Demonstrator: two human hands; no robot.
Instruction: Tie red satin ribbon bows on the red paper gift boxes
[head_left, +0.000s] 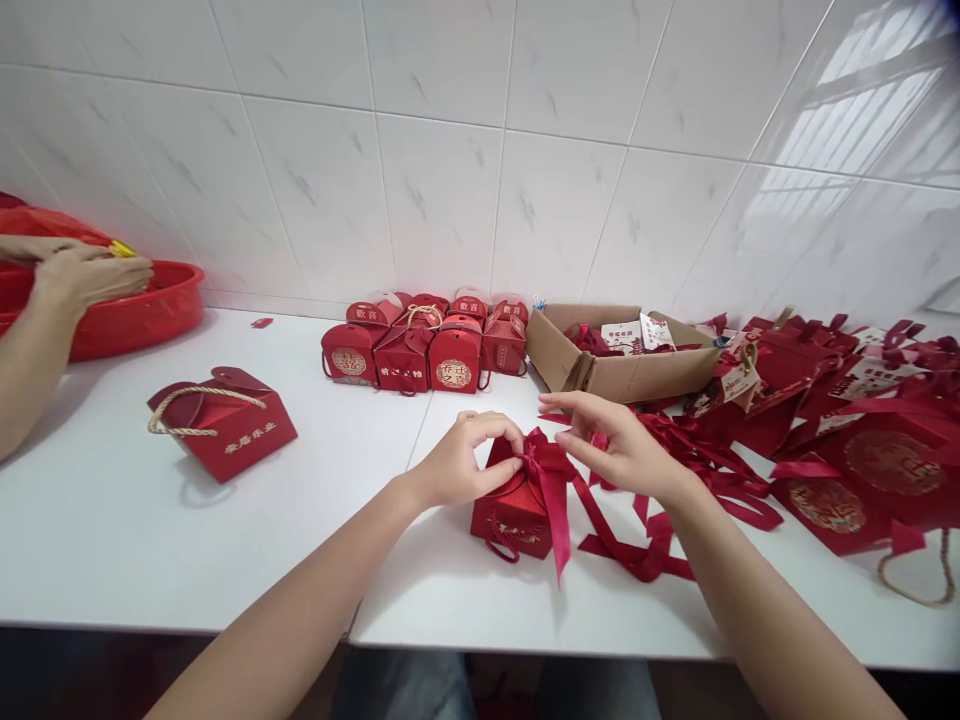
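A small red gift box (517, 520) with gold lettering and a cord handle stands on the white table in front of me. Dark red satin ribbon (553, 490) is knotted at its top, and one tail hangs down the front. My left hand (465, 460) pinches the ribbon at the knot between thumb and fingertips. Just to the right of the knot, my right hand (619, 445) is held with thumb and fingers apart, with nothing visible between them. More loose ribbon (645, 560) trails over the table under my right forearm.
Several closed red boxes (405, 355) stand against the tiled wall. A cardboard box (645, 375) holds tags and ribbon; red gift bags (885, 450) pile at right. A rope-handled red box (232, 430) sits left. Another person's hands (90, 275) work over a red basin (142, 325).
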